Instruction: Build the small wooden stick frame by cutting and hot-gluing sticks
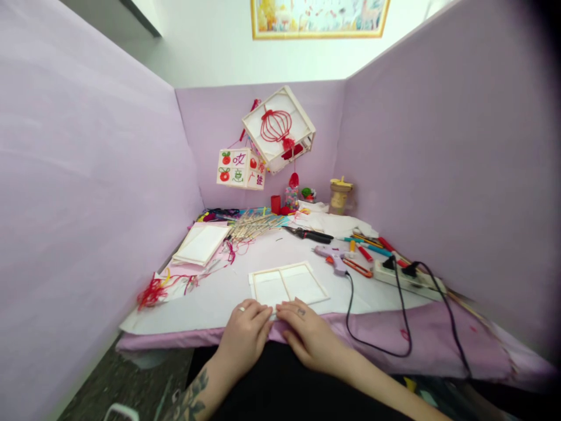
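Note:
A white paper panel on a thin wooden stick frame lies flat on the white table cover, a stick crossing its middle. My left hand has its fingers bent together at the panel's near edge. Beside it, my right hand presses its fingertips on the same edge, thumb tucked underneath. Both hands look closed on this edge, which they partly hide. Just beyond to the right rest a lilac glue gun and an orange-red cutter knife.
At left are stacked white framed panels, red yarn and wooden sticks. Pliers, markers and a power strip with black cables lie right. Box lanterns hang behind; lilac partitions enclose the table.

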A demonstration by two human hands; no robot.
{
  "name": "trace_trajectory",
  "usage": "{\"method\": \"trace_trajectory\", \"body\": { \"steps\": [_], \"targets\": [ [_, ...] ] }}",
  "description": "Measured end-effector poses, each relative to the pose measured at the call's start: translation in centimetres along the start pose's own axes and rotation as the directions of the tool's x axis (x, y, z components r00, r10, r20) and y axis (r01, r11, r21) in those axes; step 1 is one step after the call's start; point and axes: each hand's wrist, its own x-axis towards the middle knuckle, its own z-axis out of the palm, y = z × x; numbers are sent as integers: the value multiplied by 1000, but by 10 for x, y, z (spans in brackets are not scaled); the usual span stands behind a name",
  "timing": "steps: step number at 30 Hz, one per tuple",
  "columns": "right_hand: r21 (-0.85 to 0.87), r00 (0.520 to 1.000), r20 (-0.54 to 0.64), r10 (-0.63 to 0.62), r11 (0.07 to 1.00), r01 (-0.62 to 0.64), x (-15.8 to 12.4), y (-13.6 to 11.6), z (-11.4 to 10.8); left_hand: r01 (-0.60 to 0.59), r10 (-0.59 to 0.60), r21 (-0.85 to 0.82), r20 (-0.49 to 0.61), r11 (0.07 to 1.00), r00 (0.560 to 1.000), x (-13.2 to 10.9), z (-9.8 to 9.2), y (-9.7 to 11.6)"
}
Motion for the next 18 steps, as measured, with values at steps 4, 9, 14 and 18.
{"method": "trace_trajectory", "body": {
  "steps": [4,9,14,18],
  "targets": [
    [22,994,49,96,995,-97,3,-4,-2,23,-25,17,88,1000,996,6,-4,2],
    [373,979,-114,167,921,-114,-7,7,-11,70,-65,-62,77,996,995,9,-7,-1],
    [336,780,-542,313,931,-140,-18,28,-30,64,-67,-132,-14,989,998,3,-1,-5],
    [226,584,-755,298,954,-195,-17,42,-55,61,-66,-152,-29,986,997,-1,0,-7]
  ]
}}
